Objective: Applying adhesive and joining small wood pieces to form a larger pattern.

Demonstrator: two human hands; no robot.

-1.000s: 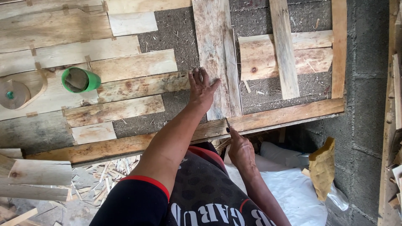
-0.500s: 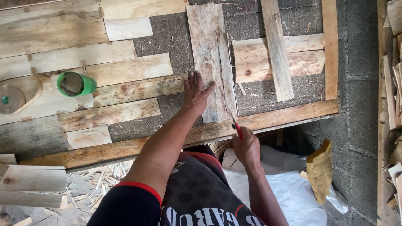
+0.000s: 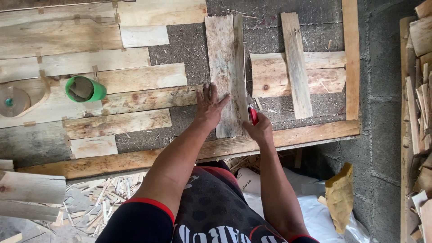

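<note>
My left hand [image 3: 210,104] lies flat, fingers spread, on a pale upright veneer sheet [image 3: 222,54] that rests on the dark work board. My right hand [image 3: 258,129] grips a red-handled knife [image 3: 253,114], with the blade at the sheet's right edge next to a narrow strip [image 3: 240,58]. Other veneer pieces [image 3: 135,77] lie in rows to the left. A long plank [image 3: 295,63] crosses two wider pieces [image 3: 324,74] on the right.
A green tape roll [image 3: 84,89] and a brown tape disc [image 3: 12,101] sit at the left. A wooden frame rail [image 3: 310,132] borders the board's near edge. Wood scraps [image 3: 94,204] litter the floor; stacked offcuts [image 3: 420,90] stand at the right by a block wall.
My right hand has risen from below the frame rail up to the sheet's right edge with the knife. My left hand stays pressed on the sheet.
</note>
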